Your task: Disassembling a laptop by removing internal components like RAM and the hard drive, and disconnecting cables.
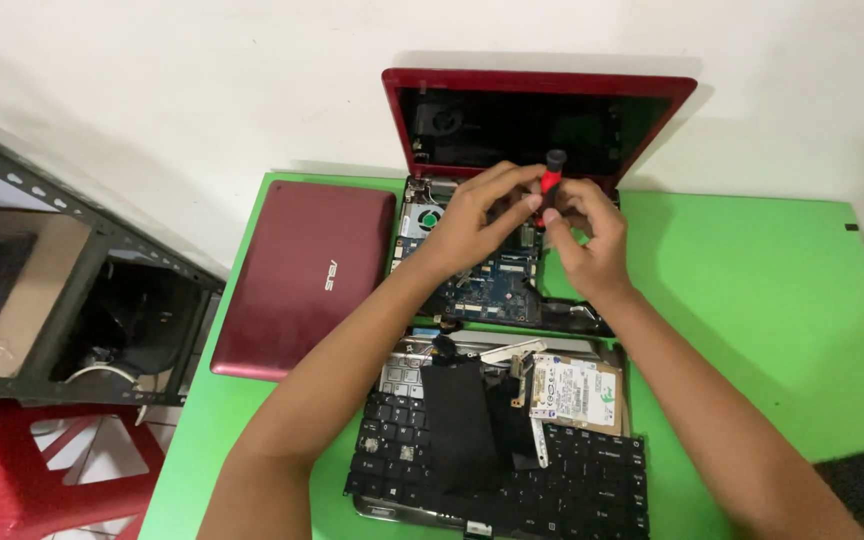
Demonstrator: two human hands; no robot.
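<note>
**Red-handled screwdriver being held over an opened laptop**

A small screwdriver (551, 176) with a red shaft and black cap is being gripped upright between both hands above the exposed motherboard (492, 283). The right hand (588, 240) is being closed around the lower part of the tool, its fingers pinched on the red handle. The left hand (472, 222) is being held just beside it, fingertips touching the handle from the other side; the tip of the tool is hidden behind the fingers.

The open laptop base (572, 318) is lying directly beneath the grip, and in it the blue circuit board and a cooling fan (430, 217) are being shown, the fan just to the left of the left hand. The red-framed screen (537, 118) is standing upright right behind the grip.

Nearer the person, below both wrists, a detached black keyboard (592, 480) is lying flat, and on it a hard drive (577, 392) and a black sheet (460, 420) are resting. Well to the left of the grip, a red laptop cover (304, 275) is lying on the green table (772, 300). Beyond the table's left edge, a metal rack (72, 290) and a red plastic stool (42, 470) are being seen.
</note>
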